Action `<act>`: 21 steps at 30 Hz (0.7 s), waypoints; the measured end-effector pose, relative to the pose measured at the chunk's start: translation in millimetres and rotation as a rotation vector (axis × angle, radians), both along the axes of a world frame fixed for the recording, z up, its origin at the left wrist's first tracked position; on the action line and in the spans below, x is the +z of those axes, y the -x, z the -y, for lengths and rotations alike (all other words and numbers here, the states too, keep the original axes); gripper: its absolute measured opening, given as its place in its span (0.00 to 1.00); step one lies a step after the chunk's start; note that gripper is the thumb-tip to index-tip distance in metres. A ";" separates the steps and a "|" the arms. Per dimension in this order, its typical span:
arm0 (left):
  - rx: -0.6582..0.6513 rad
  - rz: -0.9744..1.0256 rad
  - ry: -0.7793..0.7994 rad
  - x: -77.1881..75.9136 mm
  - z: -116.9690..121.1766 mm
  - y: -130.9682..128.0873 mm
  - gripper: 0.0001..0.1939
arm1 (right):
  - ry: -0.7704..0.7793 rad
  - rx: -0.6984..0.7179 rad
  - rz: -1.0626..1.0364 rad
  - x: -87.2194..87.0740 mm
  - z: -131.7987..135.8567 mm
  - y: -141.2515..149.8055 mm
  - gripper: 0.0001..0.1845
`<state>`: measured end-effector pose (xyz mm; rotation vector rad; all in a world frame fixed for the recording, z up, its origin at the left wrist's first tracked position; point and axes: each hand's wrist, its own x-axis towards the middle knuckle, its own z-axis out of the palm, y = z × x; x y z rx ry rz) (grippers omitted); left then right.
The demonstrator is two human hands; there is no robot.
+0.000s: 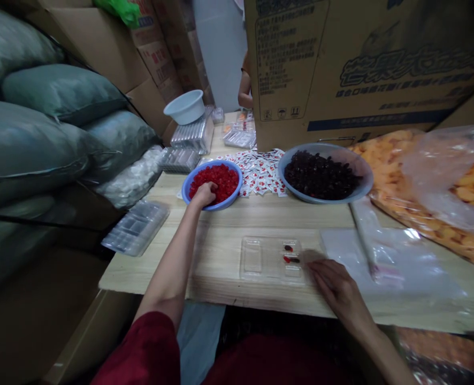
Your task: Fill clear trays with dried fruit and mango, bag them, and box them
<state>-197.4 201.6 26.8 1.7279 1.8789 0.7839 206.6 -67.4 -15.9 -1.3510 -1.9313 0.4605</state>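
My left hand reaches into a blue bowl of red dried fruit pieces, its fingers curled down into them. A clear plastic compartment tray lies on the wooden table in front of me, with a dark piece and a red piece in its right cells. My right hand rests at the tray's right edge, fingers blurred by motion. A second, larger bowl holds dark dried fruit.
Small red-and-white sachets lie between the bowls. A big cardboard box stands behind. Bags of orange dried fruit sit right, empty clear trays and grey sacks left. Another person's arm shows far back.
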 end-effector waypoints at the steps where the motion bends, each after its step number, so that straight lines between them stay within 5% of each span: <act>1: -0.027 -0.023 0.024 0.0 -1.0 -2.6 0.14 | 0.018 -0.001 0.001 -1.1 -0.2 -1.4 0.11; 8: -0.055 -0.096 -0.041 0.0 -1.9 2.2 0.08 | 0.083 -0.035 -0.034 -9.3 -3.5 -9.1 0.12; 12: 0.030 -0.047 -0.155 13.5 21.8 0.7 0.10 | 0.153 -0.058 -0.068 -11.3 -2.1 -13.2 0.12; 15: -0.045 0.135 -0.257 21.3 73.8 -43.0 0.14 | 0.217 -0.073 -0.095 -10.2 0.1 -11.1 0.12; 18: -0.462 0.277 -0.080 15.1 148.8 -113.4 0.09 | 0.252 -0.076 -0.118 -6.9 3.1 -3.8 0.13; 21: -0.753 0.237 0.014 -9.9 209.4 -173.3 0.08 | 0.263 -0.070 -0.134 -1.7 7.1 4.8 0.13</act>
